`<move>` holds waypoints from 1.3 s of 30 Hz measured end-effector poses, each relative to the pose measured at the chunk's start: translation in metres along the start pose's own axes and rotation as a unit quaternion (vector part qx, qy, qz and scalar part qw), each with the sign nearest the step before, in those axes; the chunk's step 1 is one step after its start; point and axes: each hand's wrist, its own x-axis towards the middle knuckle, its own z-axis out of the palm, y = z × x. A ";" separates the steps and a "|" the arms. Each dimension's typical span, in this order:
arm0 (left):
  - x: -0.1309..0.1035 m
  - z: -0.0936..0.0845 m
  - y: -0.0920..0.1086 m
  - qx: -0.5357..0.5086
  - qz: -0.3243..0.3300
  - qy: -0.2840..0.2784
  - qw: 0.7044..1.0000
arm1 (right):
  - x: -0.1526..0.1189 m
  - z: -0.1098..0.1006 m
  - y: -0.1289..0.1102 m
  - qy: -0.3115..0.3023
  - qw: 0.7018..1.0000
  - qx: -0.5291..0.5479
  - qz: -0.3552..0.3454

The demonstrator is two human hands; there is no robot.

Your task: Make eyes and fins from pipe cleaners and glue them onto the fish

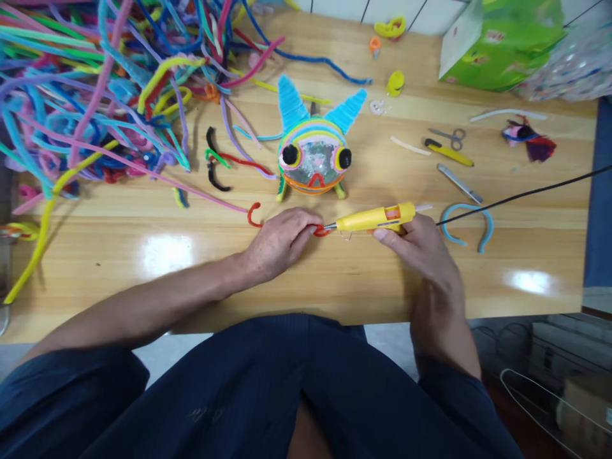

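Note:
My left hand is closed in a pinch on a red pipe cleaner; one curled end sticks out on its left, and a red curve shows past the fingertips. In my right hand is a yellow glue gun, with a glue stick out of its back. Its metal nozzle touches or nearly touches the red curve at my left fingertips. Just beyond stands an animal figure wound in pipe cleaners, with blue ears, black-and-yellow eyes and a shiny clear front.
A heap of coloured pipe cleaners covers the back left. Right of the figure lie scissors, a yellow cutter, a silver knife and a bent blue pipe cleaner. The black cord runs rightward. A green pack stands behind.

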 end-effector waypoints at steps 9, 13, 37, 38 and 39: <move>0.003 -0.002 0.006 -0.024 -0.010 0.012 1.000 | 0.000 -0.001 -0.005 0.014 1.000 0.013 0.000; 0.003 -0.001 0.005 -0.031 -0.025 0.009 0.999 | -0.002 0.001 -0.004 0.010 1.000 -0.001 -0.005; 0.000 0.000 -0.001 -0.019 -0.014 -0.004 1.000 | -0.004 -0.003 -0.004 0.025 0.999 0.026 0.022; -0.001 0.001 -0.001 -0.005 -0.007 -0.007 1.000 | -0.004 -0.003 -0.004 0.029 0.999 0.031 0.027; -0.002 0.001 0.000 0.008 -0.001 -0.010 1.000 | -0.004 -0.004 -0.004 0.030 0.999 0.032 0.031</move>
